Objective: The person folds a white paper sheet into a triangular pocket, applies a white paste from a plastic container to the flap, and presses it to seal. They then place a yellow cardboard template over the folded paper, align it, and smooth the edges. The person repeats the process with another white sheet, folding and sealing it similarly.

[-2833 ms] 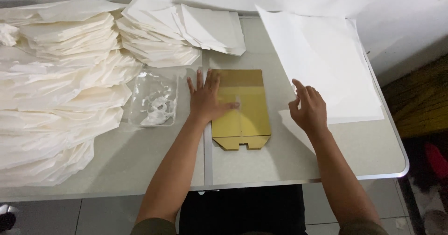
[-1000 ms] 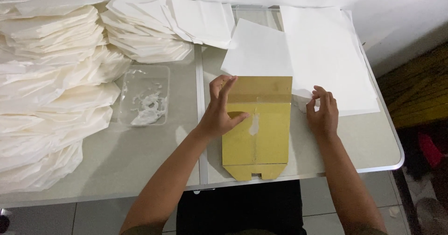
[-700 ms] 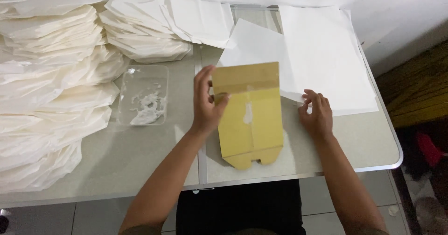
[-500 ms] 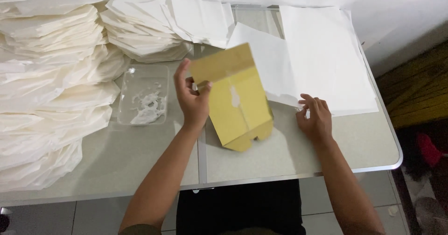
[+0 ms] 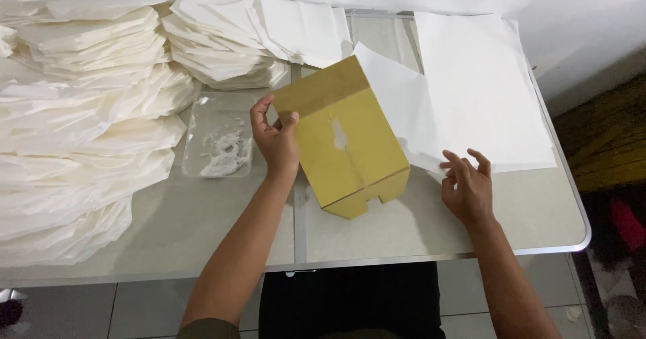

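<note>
- Left hand [image 5: 276, 140] pinches the yellow card template [image 5: 343, 147] by its left edge, fingers closed, tilting it off the tabletop [image 5: 417, 224].
- Right hand [image 5: 468, 191], fingers spread and empty, presses a white paper sheet [image 5: 410, 110].
- The card looks light and stiff, best gripped at an edge.

- The left hand [image 5: 277, 140] has lifted and swung the brown cardboard sheet [image 5: 343, 147] leftward, tilting it.
- A white paper sheet [image 5: 404, 113] now lies uncovered beneath.
</note>
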